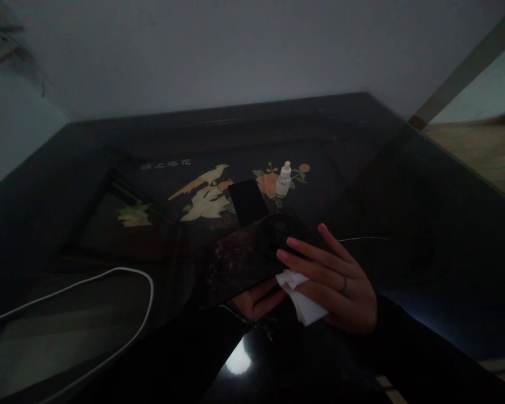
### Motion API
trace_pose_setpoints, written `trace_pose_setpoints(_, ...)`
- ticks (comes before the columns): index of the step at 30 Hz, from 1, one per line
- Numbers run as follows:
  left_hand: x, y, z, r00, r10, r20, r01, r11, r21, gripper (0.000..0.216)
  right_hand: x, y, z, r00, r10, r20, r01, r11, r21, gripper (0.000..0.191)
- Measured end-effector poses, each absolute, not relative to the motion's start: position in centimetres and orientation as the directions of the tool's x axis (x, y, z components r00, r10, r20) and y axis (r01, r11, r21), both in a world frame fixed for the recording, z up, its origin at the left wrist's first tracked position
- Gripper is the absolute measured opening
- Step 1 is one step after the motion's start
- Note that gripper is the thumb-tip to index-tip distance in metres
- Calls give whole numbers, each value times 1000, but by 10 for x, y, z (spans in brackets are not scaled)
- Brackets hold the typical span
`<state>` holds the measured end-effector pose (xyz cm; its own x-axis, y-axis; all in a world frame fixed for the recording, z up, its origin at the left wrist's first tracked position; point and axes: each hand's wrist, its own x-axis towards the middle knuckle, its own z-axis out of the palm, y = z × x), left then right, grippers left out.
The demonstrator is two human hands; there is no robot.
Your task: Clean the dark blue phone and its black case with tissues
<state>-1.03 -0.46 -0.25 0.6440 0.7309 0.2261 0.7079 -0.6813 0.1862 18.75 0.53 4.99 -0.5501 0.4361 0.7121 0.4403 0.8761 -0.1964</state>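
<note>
From the head view, I appear to be rubbing or dabbing the face of a dark, glossy slab [235,258], which sits over the near half of the table [353,109], about midway between its left and right edges. My right hand [340,286] is clamped on a folded white tissue [309,306] near the forefinger; my other fingers spread apart, their tips reaching over the slab's right part. My left hand [258,300] is at the slab's near edge, mostly hidden under it; how tightly it closes, I cannot tell. As I judge it, the next stroke calls for a steady left hand and the tissue flat on the surface. Beyond the slab, toward the far edge, lie a black flat rectangle [248,202] and a small upright bottle [282,185].
</note>
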Motion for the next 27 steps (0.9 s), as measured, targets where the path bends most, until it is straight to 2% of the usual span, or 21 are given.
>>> trace_pose_setpoints(3, -11, -4, -13, 597, 730, 332, 729, -667, 157, 40, 199, 10, 50, -515, 489, 704, 445, 854, -268, 17)
trace_pose_setpoints(6, -11, -5, -16, 574, 724, 383, 741, -658, 134, 41, 205, 11, 47, -436, 575, 692, 431, 809, -401, 25)
trace_pose_setpoints(10, -12, -6, -10, 579, 765, 280, 769, -627, 125, 44, 200, 7, 42, -163, 783, 600, 432, 604, -670, 29)
trace_pose_setpoints(14, -12, -5, -5, 602, 787, 135, 768, -616, 175, 45, 192, 6, 36, 70, 910, 409, 302, 371, -878, 22)
trace_pose_setpoints(17, -9, -7, -6, 631, 764, 135, 735, -644, 212, 43, 192, 11, 28, 170, 945, 280, 197, 246, -949, 20)
trace_pose_setpoints(21, -4, -12, -8, 688, 699, 195, 654, -714, 250, 38, 196, 18, 20, 160, 974, 163, 102, 148, -984, 26)
trace_pose_setpoints(24, 1, -16, -9, 707, 670, 227, 550, -722, 420, 38, 197, 22, 22, 73, 992, 101, -10, 102, -995, 31)
trace_pose_setpoints(27, 5, -19, -5, 649, 748, 138, 453, -526, 720, 36, 194, 22, 25, 25, 999, 40, -71, 41, -997, 33)
